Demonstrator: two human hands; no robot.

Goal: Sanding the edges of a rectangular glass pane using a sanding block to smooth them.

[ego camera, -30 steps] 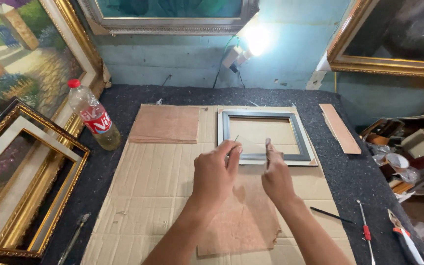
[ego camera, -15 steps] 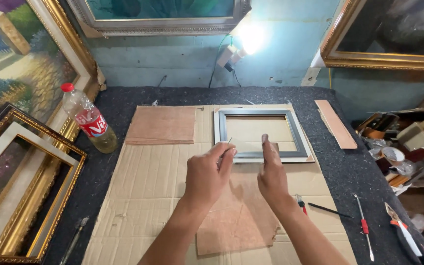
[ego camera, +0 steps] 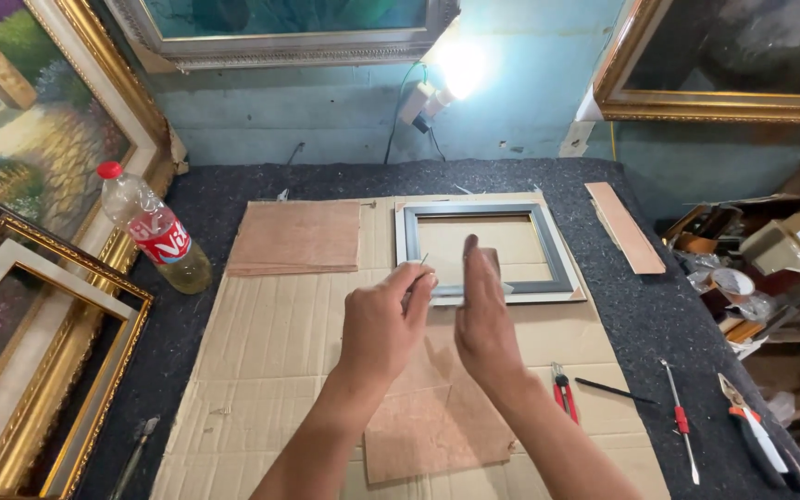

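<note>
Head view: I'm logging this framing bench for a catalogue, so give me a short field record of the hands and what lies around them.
left hand: raised above the bench, fingers pinching a small thin metal piece
right hand: held flat and upright beside the left
small grey rectangular picture frame: flat on the corrugated cardboard sheet, just beyond the hands
thin brown plywood panel: left of the frame
clear plastic bottle with red cap: far left

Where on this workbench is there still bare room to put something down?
Bare cardboard lies left of the left hand, below the thin wooden board. Dark felt behind the small grey frame is bare too. It is crowded right of the right hand: pliers and a screwdriver. A plastic bottle and gold frames line the left edge.
</note>
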